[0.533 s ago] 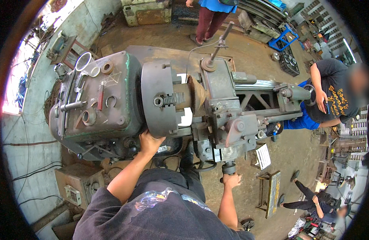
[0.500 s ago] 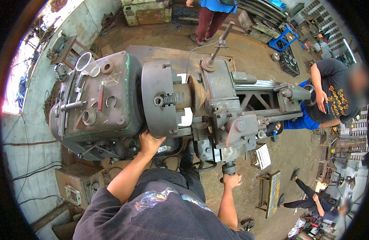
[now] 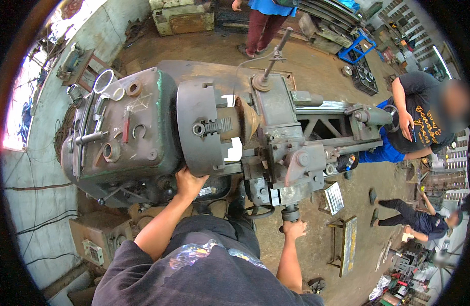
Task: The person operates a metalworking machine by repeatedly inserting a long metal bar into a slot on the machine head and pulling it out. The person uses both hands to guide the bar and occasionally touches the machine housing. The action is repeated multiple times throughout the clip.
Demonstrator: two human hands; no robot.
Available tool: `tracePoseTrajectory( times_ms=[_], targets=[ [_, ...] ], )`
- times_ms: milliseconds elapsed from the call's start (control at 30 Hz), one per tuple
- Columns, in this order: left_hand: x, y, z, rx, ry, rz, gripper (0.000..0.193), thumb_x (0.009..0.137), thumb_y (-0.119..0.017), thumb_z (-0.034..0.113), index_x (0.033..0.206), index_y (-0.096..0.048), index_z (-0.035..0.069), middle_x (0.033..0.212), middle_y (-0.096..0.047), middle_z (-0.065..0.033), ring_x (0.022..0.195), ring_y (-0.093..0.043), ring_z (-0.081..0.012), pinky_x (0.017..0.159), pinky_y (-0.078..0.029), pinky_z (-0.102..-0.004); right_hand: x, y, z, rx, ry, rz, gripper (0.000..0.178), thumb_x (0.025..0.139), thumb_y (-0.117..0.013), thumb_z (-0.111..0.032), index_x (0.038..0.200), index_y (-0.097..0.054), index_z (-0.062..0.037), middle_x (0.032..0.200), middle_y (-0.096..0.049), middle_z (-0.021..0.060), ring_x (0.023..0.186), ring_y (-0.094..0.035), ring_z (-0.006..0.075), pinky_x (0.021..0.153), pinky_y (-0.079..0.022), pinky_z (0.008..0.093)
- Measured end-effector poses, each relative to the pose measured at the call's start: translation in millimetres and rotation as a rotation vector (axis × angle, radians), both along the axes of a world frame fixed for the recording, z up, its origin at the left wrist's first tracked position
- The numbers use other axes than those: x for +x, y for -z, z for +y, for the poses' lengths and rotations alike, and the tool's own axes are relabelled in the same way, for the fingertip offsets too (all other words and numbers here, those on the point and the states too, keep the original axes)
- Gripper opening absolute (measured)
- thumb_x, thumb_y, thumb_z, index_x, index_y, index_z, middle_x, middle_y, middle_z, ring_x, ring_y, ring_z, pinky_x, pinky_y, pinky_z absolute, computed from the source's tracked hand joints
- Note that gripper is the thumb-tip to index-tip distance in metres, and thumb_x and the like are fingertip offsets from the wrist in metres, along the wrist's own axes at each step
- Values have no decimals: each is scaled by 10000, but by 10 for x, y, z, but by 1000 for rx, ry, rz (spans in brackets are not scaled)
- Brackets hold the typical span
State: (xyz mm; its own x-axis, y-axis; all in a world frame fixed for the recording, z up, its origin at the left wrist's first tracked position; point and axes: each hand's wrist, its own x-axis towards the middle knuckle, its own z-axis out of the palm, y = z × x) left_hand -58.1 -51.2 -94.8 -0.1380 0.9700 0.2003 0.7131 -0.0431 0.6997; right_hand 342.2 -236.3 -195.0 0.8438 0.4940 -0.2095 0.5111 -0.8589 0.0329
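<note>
I stand over a large grey lathe (image 3: 128,137). My left hand (image 3: 189,182) grips the lower rim of its round chuck (image 3: 202,125), which clamps a rusty cone-shaped workpiece (image 3: 243,118). My right hand (image 3: 294,228) is closed around the dark crank handle (image 3: 290,213) hanging under the carriage (image 3: 291,153). A long lever (image 3: 273,56) sticks up from the tool post. Several tools lie on top of the headstock.
A person in a dark shirt (image 3: 423,122) leans on the tailstock end (image 3: 370,116). Another person (image 3: 268,20) stands beyond the machine, and a third crouches on the floor (image 3: 423,222). A blue crate (image 3: 358,48), metal frames (image 3: 347,245) and an electrical box (image 3: 95,237) stand around.
</note>
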Motion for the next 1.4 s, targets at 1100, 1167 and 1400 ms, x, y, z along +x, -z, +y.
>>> tracePoseTrajectory(
  times_ms=[1100, 1167, 1400],
  targets=[
    [-81, 240, -9, -43, 42, 11, 438, 653, -938, 191, 1008, -756, 10, 1011, -772, -196, 931, -750, -382, 829, -593, -427, -7, -16, 3, 8, 8, 16, 532, 718, -755, -340, 1155, -749, -36, 1330, -598, 228, 1269, -563, 384, 1104, -356, 586],
    [-86, 256, -8, 1, 65, 42, 441, 652, -938, 191, 1008, -754, 8, 1013, -772, -196, 924, -750, -384, 822, -593, -428, -13, -27, 14, 4, 10, 20, 551, 732, -760, -379, 1167, -749, -40, 1364, -581, 227, 1279, -559, 381, 1122, -348, 575],
    [-93, 345, 2, -4, 25, -8, 426, 640, -935, 166, 991, -753, 10, 994, -763, -199, 900, -741, -396, 795, -591, -445, -7, -96, 54, -3, 39, 98, 585, 736, -784, -428, 1188, -748, -57, 1408, -560, 236, 1290, -556, 378, 1135, -341, 569]
  ],
)
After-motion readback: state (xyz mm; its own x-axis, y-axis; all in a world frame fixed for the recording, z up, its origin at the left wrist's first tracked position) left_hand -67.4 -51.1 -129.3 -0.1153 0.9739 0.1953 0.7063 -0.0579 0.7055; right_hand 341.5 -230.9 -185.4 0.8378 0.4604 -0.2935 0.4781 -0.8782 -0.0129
